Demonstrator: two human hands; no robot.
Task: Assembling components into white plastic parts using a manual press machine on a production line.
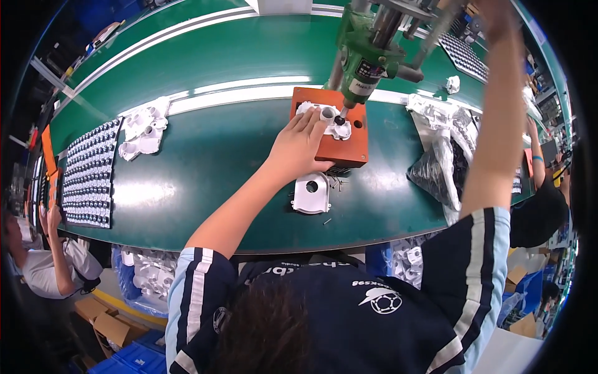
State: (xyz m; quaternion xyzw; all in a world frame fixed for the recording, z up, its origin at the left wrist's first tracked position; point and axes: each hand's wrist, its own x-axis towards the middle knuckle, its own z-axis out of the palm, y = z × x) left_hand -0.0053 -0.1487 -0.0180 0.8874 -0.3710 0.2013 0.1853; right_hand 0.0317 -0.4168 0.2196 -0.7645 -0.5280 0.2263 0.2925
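A white plastic housing (341, 129) with a round opening lies on an orange fixture block (339, 149) beneath a green press (364, 68). The press's tip meets a small black round piece (339, 120) on the housing. My left hand (303, 142) rests on the housing's left side, fingers stretched out over it, thumb at the block's near edge. My right arm reaches up to the top edge, where my right hand (495, 15) is blurred beside the press's lever; its fingers cannot be made out. Just in front of the block sits a white plastic cover (311, 194) with a round hole.
Small metal pins (336, 182) lie by the cover. At left are white housings (144, 129) and a tray of black-and-white parts (92, 174). White parts in a clear plastic bag (439, 165) lie at right. Co-workers are at both sides; bins of parts (146, 274) stand below the table.
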